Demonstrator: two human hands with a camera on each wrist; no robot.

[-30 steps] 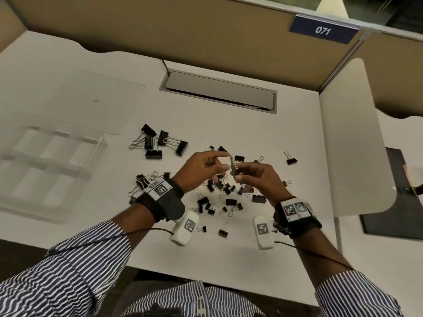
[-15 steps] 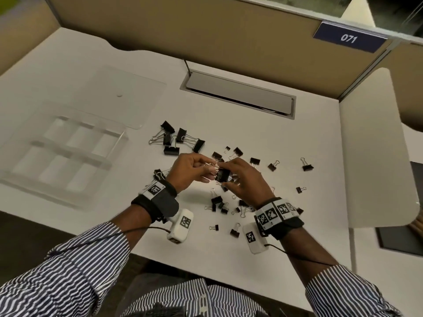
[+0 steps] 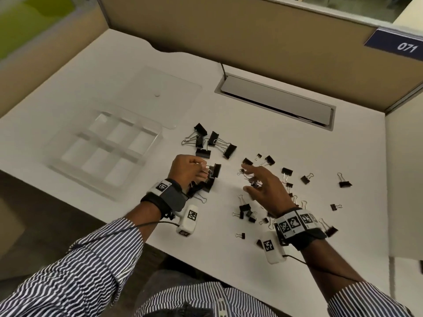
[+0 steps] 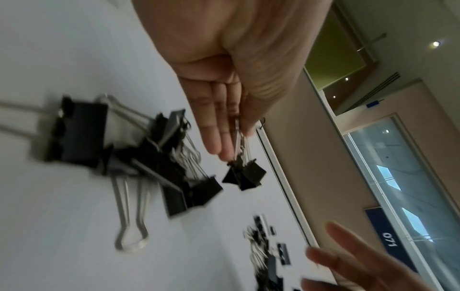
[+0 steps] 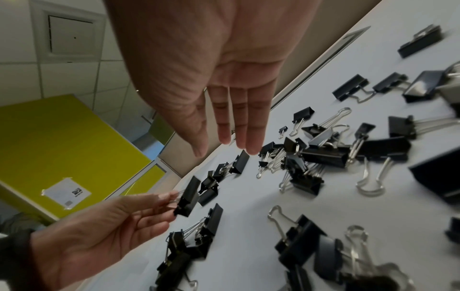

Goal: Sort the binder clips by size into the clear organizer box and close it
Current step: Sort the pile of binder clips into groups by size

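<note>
Black binder clips of three sizes lie scattered on the white desk [image 3: 286,259]. My left hand [image 3: 203,168] pinches the wire handles of a medium binder clip [image 3: 216,170] just above the desk; the left wrist view shows that clip [image 4: 246,175] hanging from the left hand [image 4: 236,143]. To its right, my right hand [image 3: 246,178] hovers open over several small clips [image 3: 248,212], fingers straight and holding nothing [image 5: 225,145]. The clear organizer box [image 3: 158,143] sits open at the left with nothing in its compartments. Its clear lid [image 3: 164,92] lies flat behind it.
A cluster of large clips [image 3: 212,143] lies between the box and my hands. More medium clips [image 3: 206,186] sit under my left wrist. A grey cable slot [image 3: 274,99] and tan partition [image 3: 229,37] bound the back. The desk's front edge runs close below my wrists.
My hands, joined on one clip, have parted. The left hand carried the clip left toward the box; the right let go, opened and moved right. The head view shifted.
</note>
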